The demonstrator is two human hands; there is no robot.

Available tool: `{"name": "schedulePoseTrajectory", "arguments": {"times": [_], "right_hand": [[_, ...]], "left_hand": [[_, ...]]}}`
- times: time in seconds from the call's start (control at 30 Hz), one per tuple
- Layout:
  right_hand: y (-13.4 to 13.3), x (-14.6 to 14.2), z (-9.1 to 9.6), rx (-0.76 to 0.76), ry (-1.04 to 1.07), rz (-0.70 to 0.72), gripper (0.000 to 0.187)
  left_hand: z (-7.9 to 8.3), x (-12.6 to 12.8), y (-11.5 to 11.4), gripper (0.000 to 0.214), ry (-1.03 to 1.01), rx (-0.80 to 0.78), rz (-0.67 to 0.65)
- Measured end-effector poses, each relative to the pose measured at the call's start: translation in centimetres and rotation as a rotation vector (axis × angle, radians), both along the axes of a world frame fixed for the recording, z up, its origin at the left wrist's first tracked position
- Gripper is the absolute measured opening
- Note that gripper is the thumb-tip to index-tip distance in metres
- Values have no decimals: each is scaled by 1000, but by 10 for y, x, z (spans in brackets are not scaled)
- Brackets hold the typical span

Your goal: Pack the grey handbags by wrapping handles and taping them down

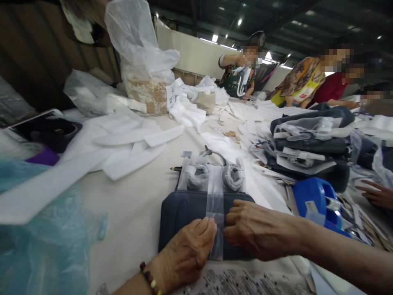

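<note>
A dark blue handbag (184, 207) lies flat on the table before me, its handles wrapped in clear plastic (198, 176). A translucent plastic strip (215, 200) runs down the middle of the bag. My left hand (190, 248) is closed, pinching at the left edge of this strip with thumb and fingers. On the other side, my right hand (245, 229) is closed over the bag, its fingers curled next to the strip's right edge. Its fingertips are hidden, so what they grip cannot be seen. Printed paper (245, 280) lies under the near edge of the bag.
White foam sheets (132, 157) spread over the left, with light blue plastic (55, 241) nearer. A blue tape dispenser (310, 200) stands right, below a stack of dark bags (310, 143). Several people work across the table; another person's hand (377, 194) shows far right.
</note>
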State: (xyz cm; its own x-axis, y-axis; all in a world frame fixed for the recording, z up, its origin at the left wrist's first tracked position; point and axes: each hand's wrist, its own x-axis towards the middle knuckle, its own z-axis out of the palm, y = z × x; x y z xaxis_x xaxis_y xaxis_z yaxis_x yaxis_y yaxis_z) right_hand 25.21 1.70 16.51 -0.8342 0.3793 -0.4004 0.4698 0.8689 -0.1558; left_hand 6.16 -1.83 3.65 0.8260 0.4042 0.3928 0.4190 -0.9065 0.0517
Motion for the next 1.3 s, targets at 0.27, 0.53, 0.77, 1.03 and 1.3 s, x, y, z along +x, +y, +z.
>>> {"name": "schedulePoseTrajectory", "arguments": {"times": [0.27,0.53,0.77,1.03,1.3], "right_hand": [[51,-12,-28,13,-70,23,7],[61,-19,-32,1,-101,-23,11],[59,-29,-34,100,-198,-297,5],[87,-5,-32,149,-3,-423,34],[-16,20,-71,331,599,-300,36]], "left_hand": [[6,-1,3,38,6,53,1],[-7,3,3,37,-87,123,44],[-6,3,3,38,-90,109,43],[2,-2,1,37,-21,18,16],[-2,-2,1,40,24,5,-14]]}}
